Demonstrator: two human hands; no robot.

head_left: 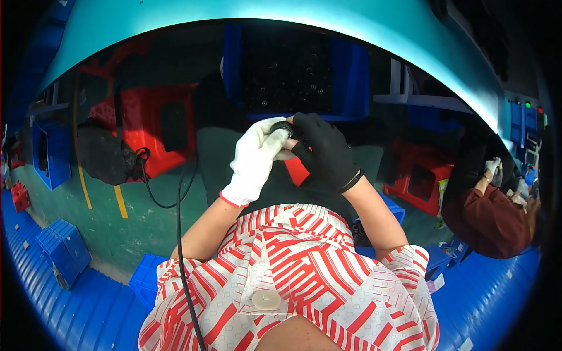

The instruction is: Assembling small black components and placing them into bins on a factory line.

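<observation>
A small round black part with a ribbed edge is held between my two hands in front of me. My left hand, in a white glove with a red cuff, is closed with its thumb and fingers pinching the part. From the right side, my right hand, in a black glove with bare fingertips, grips the same part. Just beyond the hands stands a blue bin holding many small dark pieces. Their exact kind is too dark to make out.
Red plastic stools stand at left and right. A black bag hangs by the left stool. A black cable runs down my left side. Blue crates sit on the floor. A co-worker's maroon sleeve shows at right.
</observation>
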